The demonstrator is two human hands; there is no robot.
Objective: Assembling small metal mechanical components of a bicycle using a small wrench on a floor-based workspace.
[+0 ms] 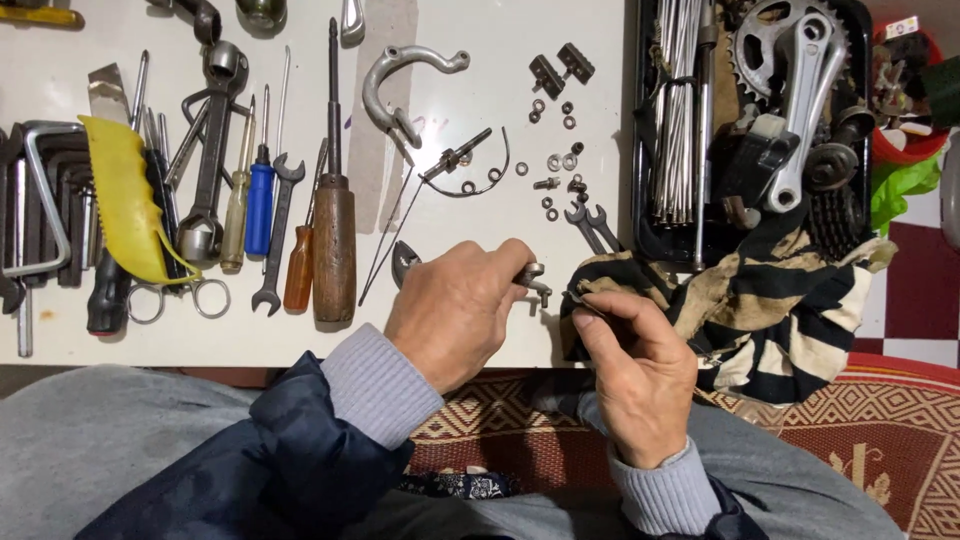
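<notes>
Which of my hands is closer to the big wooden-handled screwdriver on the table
Left. Your left hand sits just right of the wooden-handled screwdriver, gripping a small metal brake part. Your right hand is farther right, at the striped rag.

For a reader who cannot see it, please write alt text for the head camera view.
A person's left hand grips a curved metal brake part while the right hand holds a striped rag at the edge of a white table with screwdrivers, wrenches and washers.
</notes>
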